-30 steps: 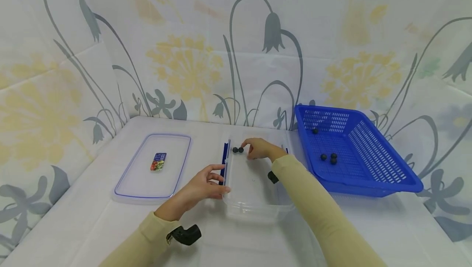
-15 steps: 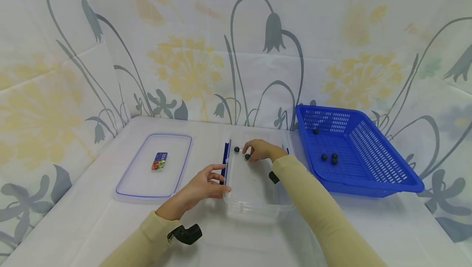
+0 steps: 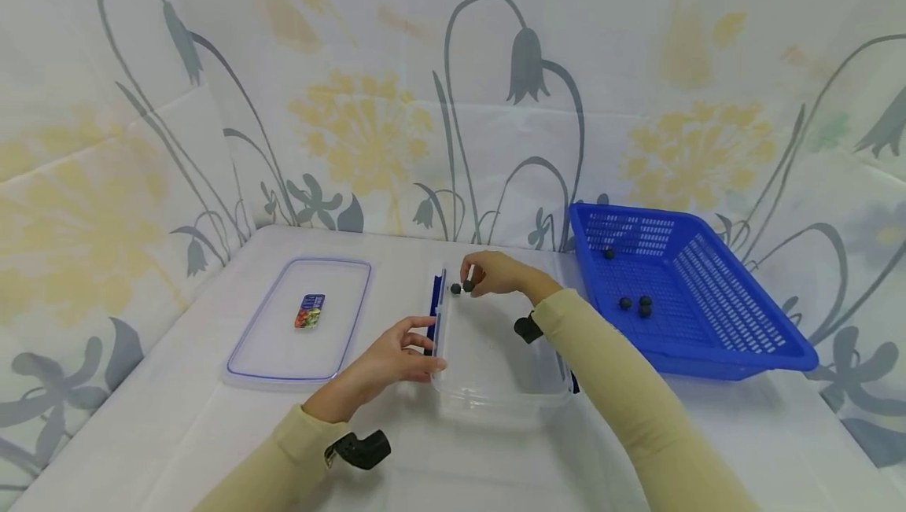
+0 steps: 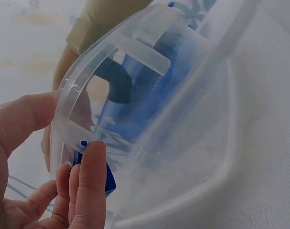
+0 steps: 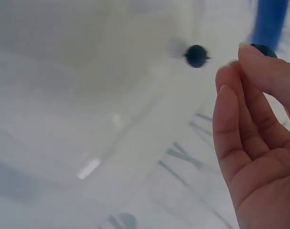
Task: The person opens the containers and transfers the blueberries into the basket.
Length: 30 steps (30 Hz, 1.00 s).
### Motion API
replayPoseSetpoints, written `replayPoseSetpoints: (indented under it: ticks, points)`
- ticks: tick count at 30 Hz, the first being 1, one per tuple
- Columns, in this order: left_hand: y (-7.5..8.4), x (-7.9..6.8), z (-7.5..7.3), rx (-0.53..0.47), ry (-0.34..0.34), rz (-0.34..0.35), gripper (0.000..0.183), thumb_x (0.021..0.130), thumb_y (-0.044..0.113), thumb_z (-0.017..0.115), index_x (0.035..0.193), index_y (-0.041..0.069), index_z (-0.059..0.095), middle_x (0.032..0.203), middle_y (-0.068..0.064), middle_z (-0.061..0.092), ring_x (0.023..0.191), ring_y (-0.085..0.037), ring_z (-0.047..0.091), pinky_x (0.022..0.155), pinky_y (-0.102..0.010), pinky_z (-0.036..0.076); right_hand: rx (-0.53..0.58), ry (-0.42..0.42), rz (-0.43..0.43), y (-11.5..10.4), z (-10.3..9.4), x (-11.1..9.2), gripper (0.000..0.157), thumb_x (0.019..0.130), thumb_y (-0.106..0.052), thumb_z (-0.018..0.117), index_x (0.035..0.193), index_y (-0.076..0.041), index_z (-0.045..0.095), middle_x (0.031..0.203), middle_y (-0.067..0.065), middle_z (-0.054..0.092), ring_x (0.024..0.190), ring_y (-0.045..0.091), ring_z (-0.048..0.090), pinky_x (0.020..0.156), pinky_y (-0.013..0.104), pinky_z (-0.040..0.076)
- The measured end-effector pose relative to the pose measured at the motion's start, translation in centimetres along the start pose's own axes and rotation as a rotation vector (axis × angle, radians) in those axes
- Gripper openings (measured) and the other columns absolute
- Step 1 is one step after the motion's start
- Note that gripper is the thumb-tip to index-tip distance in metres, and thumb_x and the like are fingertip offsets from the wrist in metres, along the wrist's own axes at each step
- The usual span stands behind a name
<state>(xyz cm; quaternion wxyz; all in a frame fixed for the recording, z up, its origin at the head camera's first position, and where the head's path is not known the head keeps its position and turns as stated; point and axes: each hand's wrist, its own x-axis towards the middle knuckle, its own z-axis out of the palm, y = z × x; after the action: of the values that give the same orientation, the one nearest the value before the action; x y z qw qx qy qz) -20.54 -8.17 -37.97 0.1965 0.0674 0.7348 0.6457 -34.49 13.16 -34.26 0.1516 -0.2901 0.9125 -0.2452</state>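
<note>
In the head view, a clear plastic food container point(image 3: 495, 400) with blue side clips stands at the middle. My left hand point(image 3: 396, 351) grips its left wall, thumb at the rim and fingers by a blue clip point(image 4: 110, 179). My right hand point(image 3: 495, 272) is over the far left part of the container and pinches a small dark ball point(image 3: 468, 285) between thumb and index finger. In the right wrist view, this ball is largely hidden behind the thumb. Another small dark ball point(image 3: 455, 289) is in the container, just left of those fingertips.
A blue perforated basket point(image 3: 708, 347) stands to the right with several dark balls point(image 3: 645, 311) in it. On the left lies a clear lid point(image 3: 283, 351) with a blue seal and a printed label. A flower-patterned cloth hangs behind the white-covered table.
The right hand first drew one ball rightward from its neighbour, then rose slightly and moved back left with it. The left hand stays at the container's side.
</note>
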Motion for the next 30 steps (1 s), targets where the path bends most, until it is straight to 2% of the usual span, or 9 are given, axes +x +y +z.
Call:
replayPoseSetpoints:
  ticks: [4,9,14,20,25,30]
  points:
    - [-0.1,0.0,0.0,0.008,0.010,-0.002,0.070,0.079,0.009,0.075,0.138,0.007,0.038,0.111,-0.016,0.048,0.082,-0.020,0.060,0.076,-0.037,0.055,0.001,0.034,-0.061,-1.0,-1.8,-1.0,0.023,0.080,0.003,0.068,0.098,-0.008,0.057,0.084,0.004,0.062,0.076,0.018,0.058,0.073,0.031,0.052]
    - [-0.2,0.1,0.1,0.021,0.005,-0.002,0.071,0.078,0.009,0.076,0.138,0.006,0.038,0.110,-0.016,0.048,0.082,-0.020,0.060,0.076,-0.037,0.055,0.023,0.084,-0.066,-0.6,-4.3,-3.3,0.023,0.080,0.003,0.067,0.098,-0.008,0.057,0.085,0.005,0.063,0.080,0.020,0.060,0.078,0.036,0.052]
    - [-0.3,0.0,0.1,0.014,0.000,0.001,0.072,0.077,0.009,0.076,0.138,0.006,0.037,0.110,-0.016,0.048,0.082,-0.020,0.060,0.076,-0.037,0.055,0.035,0.112,-0.059,1.2,-6.7,-5.7,0.022,0.082,0.003,0.066,0.099,-0.006,0.056,0.088,0.010,0.064,0.084,0.023,0.061,0.080,0.040,0.051]
    - [-0.2,0.0,0.0,0.007,0.004,0.008,0.072,0.078,0.009,0.076,0.138,0.006,0.037,0.111,-0.016,0.047,0.082,-0.020,0.059,0.076,-0.037,0.055,0.010,0.190,-0.049,3.1,-9.1,-8.8,0.022,0.082,0.004,0.066,0.100,-0.003,0.056,0.091,0.013,0.064,0.088,0.027,0.061,0.077,0.042,0.051]
    - [-0.3,0.1,-0.1,0.005,-0.003,0.013,0.071,0.078,0.009,0.075,0.138,0.006,0.037,0.111,-0.016,0.048,0.082,-0.020,0.060,0.076,-0.037,0.055,-0.008,0.220,0.008,5.2,-10.2,-11.3,0.020,0.084,0.002,0.065,0.101,-0.002,0.055,0.094,0.015,0.063,0.088,0.028,0.060,0.075,0.043,0.050]
    - [-0.3,0.2,-0.2,-0.005,-0.016,0.016,0.071,0.079,0.009,0.075,0.138,0.006,0.036,0.111,-0.017,0.048,0.082,-0.020,0.060,0.077,-0.037,0.054,0.020,0.231,0.068,8.1,-10.2,-13.5,0.019,0.085,0.004,0.063,0.100,0.000,0.054,0.093,0.015,0.062,0.088,0.029,0.060,0.079,0.047,0.050]
